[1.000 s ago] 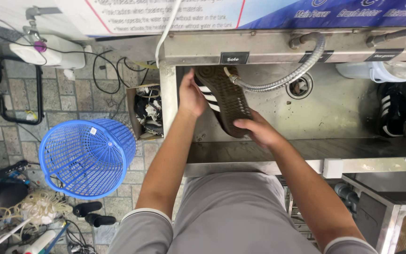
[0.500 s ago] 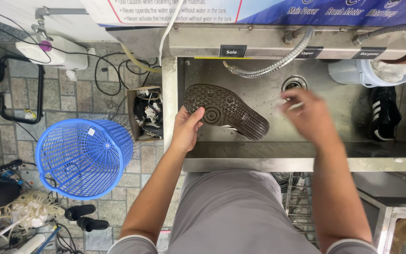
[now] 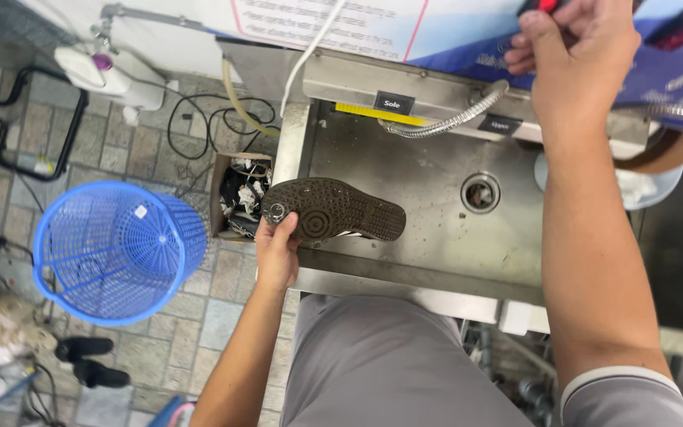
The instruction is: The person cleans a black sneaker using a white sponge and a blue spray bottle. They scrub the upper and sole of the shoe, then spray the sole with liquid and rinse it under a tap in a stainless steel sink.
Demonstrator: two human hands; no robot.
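Our left hand [image 3: 278,251] is closed on the heel end of a dark shoe [image 3: 333,209], with the thumb over the edge of the sole, and it keeps the shoe turned sole-up over the front left part of the steel sink [image 3: 428,178]. The long axis of the shoe runs nearly level, from our left hand toward the drain [image 3: 480,192], so the toe points to the right and the left hand is clearly the nearer one. Our right hand [image 3: 575,51] is well apart from the shoe, raised above the back rim of the sink, and its fingers are curled around something red and black; what it is we cannot tell. The sole is dark rubber with a fine pattern of small studs, and a little white shows along its lower side. A ribbed metal hose [image 3: 444,122] hangs over the back of the sink. Left of the sink, on the tiled floor, stands a round blue plastic basket [image 3: 112,249] with open lattice walls.
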